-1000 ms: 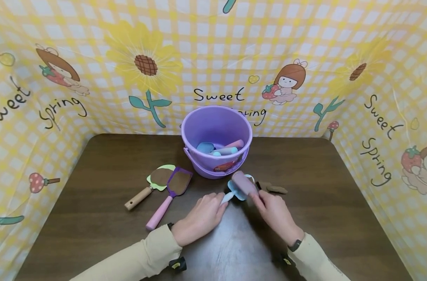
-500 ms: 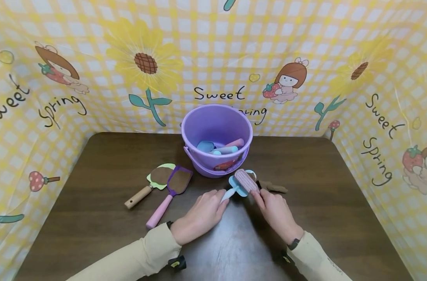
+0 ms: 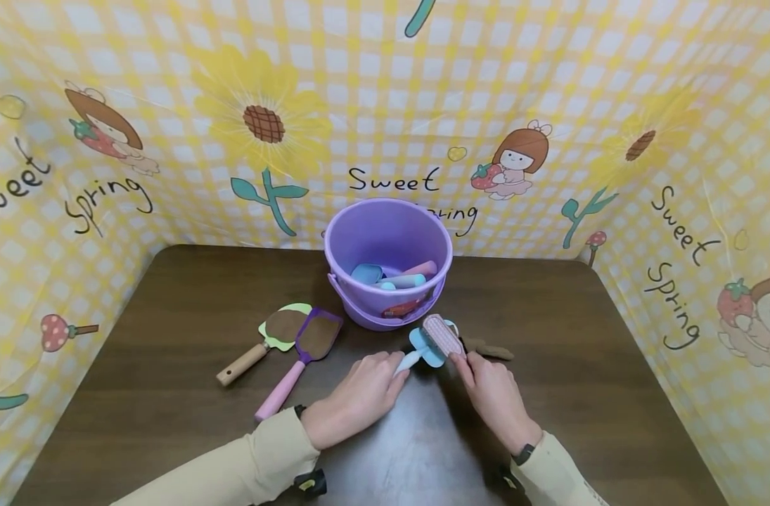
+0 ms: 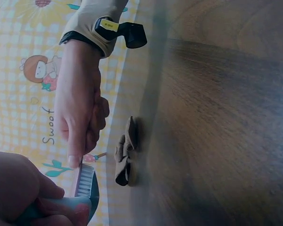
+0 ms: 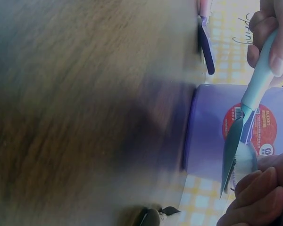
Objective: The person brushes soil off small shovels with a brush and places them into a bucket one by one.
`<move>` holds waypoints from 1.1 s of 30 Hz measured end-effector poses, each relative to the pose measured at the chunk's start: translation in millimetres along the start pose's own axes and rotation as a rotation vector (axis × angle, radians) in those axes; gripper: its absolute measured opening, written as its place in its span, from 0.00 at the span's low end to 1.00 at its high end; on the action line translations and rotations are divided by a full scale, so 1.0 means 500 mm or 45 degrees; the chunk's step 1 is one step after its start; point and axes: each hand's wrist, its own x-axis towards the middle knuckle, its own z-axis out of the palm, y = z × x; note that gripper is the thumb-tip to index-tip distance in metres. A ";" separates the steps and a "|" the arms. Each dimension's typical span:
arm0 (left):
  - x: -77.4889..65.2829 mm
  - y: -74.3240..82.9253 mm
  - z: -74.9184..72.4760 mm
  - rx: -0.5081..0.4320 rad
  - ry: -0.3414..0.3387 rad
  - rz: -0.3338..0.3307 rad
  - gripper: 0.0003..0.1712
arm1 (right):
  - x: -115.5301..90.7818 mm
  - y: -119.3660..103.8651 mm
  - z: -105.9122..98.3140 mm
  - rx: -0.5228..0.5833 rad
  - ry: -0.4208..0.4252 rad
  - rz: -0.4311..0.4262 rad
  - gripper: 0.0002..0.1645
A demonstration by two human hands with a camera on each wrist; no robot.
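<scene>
So, from my end the left hand (image 3: pixel 362 393) is wrapped round the handle of a light-blue trowel (image 3: pixel 427 353), and the right hand (image 3: pixel 495 395) pinches a pink brush (image 3: pixel 445 338), bristles toward the trowel's head; I can't tell if they touch it. Hands are apart, with both tools just on the near side of the purple bucket (image 3: pixel 387 232). A green-edged tool (image 3: pixel 240 364) and a purple-edged tool (image 3: pixel 282 390) lie to the left. Text-wise, I get BUCKET on its red label (image 5: pixel 265 123), plus "Sweet" and "Spring" on the checked cloth (image 3: pixel 372 84).
</scene>
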 end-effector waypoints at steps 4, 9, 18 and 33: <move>0.002 -0.002 -0.003 -0.007 -0.016 0.009 0.09 | 0.002 0.001 0.000 -0.011 0.013 0.002 0.26; 0.005 -0.006 -0.005 -0.018 -0.019 0.003 0.09 | 0.010 0.001 -0.004 -0.044 0.008 0.020 0.26; 0.000 -0.008 -0.004 -0.018 -0.051 0.006 0.08 | 0.012 0.008 -0.011 -0.057 -0.005 0.046 0.26; 0.003 -0.008 0.001 -0.034 -0.080 -0.018 0.08 | 0.011 0.021 -0.047 0.004 0.066 -0.035 0.21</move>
